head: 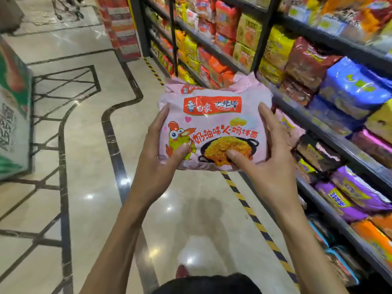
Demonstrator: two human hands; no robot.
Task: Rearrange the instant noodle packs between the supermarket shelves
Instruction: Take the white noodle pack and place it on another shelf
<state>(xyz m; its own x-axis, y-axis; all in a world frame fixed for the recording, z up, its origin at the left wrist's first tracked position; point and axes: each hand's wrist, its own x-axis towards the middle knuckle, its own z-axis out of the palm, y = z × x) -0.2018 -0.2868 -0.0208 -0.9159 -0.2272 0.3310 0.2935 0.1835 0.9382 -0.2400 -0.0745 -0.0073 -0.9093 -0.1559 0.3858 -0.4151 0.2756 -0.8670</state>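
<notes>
Right now the fingers (265,117) curl round the side edges of a pink noodle pack (214,124). Both thumbs press flat on its printed front near the lower edge, and the rest are tucked behind it. The left hand (157,158) grips at the pack's 8 o'clock, the right hand (269,164) at its 4 o'clock. The pack is held in the air over the floor (84,145), its front turned up towards the camera. The shelves (318,124) stand at 3 o'clock, and a second pink pack (291,128) lies there just beyond the right hand. The held pack looks light, puffy and crinkly, a soft film bag over brittle noodle blocks. Its glossy wrap is probably slippery, so a two-sided hold at the edges, without squeezing the middle, seems wisest.
</notes>
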